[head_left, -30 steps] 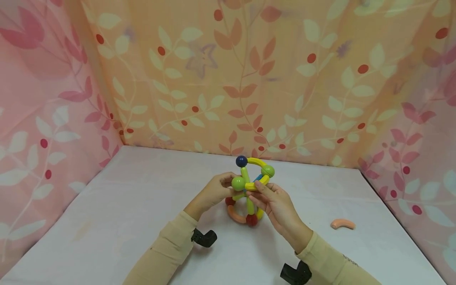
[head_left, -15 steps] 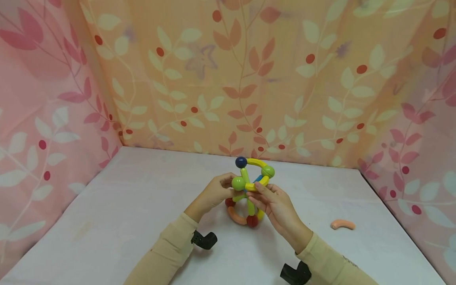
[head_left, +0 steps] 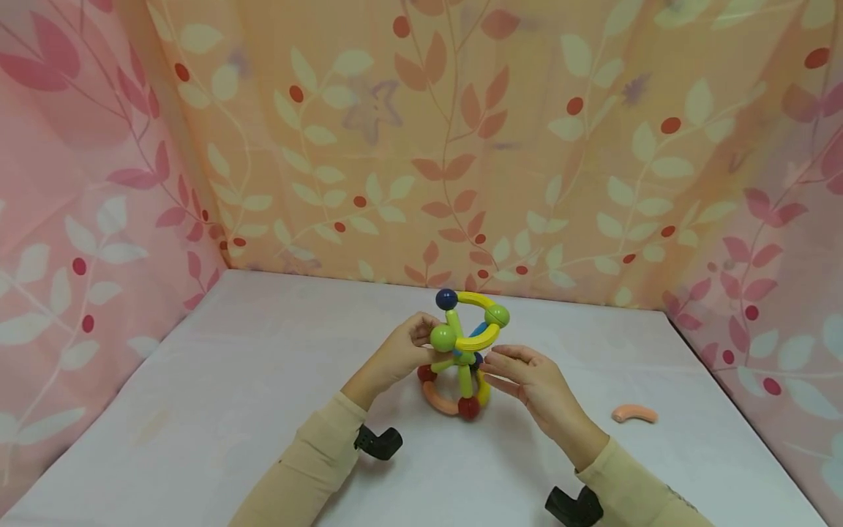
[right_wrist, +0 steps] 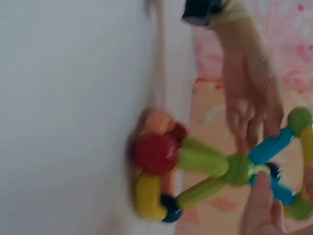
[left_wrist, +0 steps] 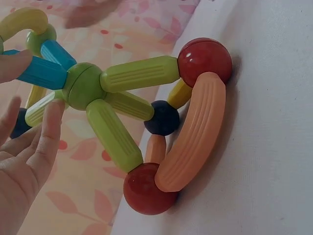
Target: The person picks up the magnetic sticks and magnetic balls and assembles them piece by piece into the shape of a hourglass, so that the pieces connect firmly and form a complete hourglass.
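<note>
A magnetic ball-and-stick toy (head_left: 465,380) stands on the white table. Its base ring has red balls (left_wrist: 150,188), a dark blue ball (left_wrist: 162,118) and curved orange and yellow sticks. Light green sticks (left_wrist: 115,134) rise from it to a central green ball (left_wrist: 84,87). Above are blue sticks (right_wrist: 271,146), green balls (head_left: 443,337) and curved yellow sticks (head_left: 478,338). My left hand (head_left: 398,353) holds the upper part from the left, thumb on a blue stick. My right hand (head_left: 543,382), fingers loosely extended, is just right of the toy, fingertips near its middle.
A loose curved orange stick (head_left: 634,413) lies on the table (head_left: 263,395) to the right. Patterned cloth (head_left: 369,146) walls off the back and both sides. Black wrist mounts (head_left: 378,443) hang below both sleeves.
My right hand has let go of the front curved yellow stick and drawn back to the right and slightly down. The left hand keeps its hold; the toy has barely moved.
</note>
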Available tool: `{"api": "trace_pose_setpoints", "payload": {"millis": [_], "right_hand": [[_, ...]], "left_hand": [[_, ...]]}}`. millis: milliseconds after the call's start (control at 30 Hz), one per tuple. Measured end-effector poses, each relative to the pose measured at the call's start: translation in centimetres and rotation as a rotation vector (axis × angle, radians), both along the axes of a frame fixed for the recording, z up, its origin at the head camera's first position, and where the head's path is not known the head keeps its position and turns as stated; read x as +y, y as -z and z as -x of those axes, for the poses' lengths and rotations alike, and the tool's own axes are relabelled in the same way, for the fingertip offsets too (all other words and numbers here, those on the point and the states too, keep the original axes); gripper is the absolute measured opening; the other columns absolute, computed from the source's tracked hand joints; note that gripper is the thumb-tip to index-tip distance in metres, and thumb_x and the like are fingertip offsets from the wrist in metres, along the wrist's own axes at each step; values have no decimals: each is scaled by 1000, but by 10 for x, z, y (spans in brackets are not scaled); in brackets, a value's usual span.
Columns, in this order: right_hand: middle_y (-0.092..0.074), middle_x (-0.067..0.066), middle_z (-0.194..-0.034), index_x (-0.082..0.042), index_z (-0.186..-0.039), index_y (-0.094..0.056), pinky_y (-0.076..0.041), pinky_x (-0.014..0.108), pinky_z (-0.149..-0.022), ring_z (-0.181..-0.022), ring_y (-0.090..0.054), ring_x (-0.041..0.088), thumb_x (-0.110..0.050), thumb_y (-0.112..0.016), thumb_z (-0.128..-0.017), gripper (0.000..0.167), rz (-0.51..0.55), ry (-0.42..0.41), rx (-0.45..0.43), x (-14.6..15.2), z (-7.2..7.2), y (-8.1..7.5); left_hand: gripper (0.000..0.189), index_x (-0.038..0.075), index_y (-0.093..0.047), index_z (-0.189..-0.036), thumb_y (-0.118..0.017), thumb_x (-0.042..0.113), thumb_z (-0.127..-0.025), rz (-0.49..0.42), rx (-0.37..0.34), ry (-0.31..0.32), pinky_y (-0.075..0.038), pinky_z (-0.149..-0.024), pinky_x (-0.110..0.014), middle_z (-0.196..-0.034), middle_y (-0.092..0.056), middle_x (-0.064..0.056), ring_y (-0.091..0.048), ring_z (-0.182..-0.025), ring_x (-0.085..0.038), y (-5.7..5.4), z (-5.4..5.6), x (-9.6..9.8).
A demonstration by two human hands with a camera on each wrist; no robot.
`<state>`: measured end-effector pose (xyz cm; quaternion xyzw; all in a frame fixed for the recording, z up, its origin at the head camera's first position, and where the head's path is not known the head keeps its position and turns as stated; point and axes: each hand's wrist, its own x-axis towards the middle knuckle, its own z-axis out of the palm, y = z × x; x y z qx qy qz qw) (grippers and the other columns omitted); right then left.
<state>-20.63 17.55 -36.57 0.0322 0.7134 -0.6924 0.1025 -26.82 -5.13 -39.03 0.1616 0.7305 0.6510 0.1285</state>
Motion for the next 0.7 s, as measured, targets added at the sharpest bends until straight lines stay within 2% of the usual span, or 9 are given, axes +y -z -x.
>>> {"api": "trace_pose_setpoints", "payload": {"millis": [133, 233, 367, 433, 533, 700], "right_hand": [[-60, 16, -131, 6, -136, -51, -54, 39, -100, -112, -66, 20, -25, -68, -95, 54, -160, -36, -73, 14, 4, 18], [-60, 19, -131, 8, -138, -49, -56, 37, -96, -106, -68, 19, -23, -70, -92, 59, -222, -89, -126, 15, 6, 33], [-60, 19, -130, 8, -140, -46, -57, 37, -93, -96, -67, 17, -27, -80, -83, 75, -334, -77, -158, 4, 9, 46], [-58, 20, -131, 8, -140, -46, -57, 37, -92, -94, -65, 17, -31, -86, -77, 84, -419, -56, -158, -1, 11, 50], [-60, 19, -123, 8, -139, -47, -58, 36, -87, -90, -62, 18, -34, -89, -72, 90, -518, -35, -144, -6, 12, 53], [-61, 19, -119, 12, -137, -47, -58, 33, -80, -87, -60, 18, -30, -90, -71, 90, -598, -61, -77, -10, 15, 53]], "left_hand": [[62, 11, -38, -137, -74, 6, -86, -29, -33, -6, -44, -111, -44, -146, -53, -13, -49, -138, -31, -2, 3, 0], [83, 15, -26, -151, -75, 6, -85, -51, -36, 10, -37, -116, -50, -152, -47, -12, -46, -140, -31, -3, 5, -4], [93, 18, -15, -157, -72, 3, -85, -93, -51, 41, -33, -117, -55, -154, -43, -13, -42, -143, -35, -2, 8, -8], [94, 20, -12, -158, -70, 1, -86, -111, -62, 58, -32, -117, -56, -155, -42, -14, -39, -145, -36, -1, 9, -8], [97, 22, -9, -159, -68, -1, -86, -127, -84, 94, -30, -118, -57, -158, -37, -16, -37, -146, -37, -1, 9, -6], [102, 26, -3, -160, -69, -1, -86, -133, -112, 97, -28, -119, -57, -160, -34, -17, -38, -146, -36, -4, 9, -1]]}}
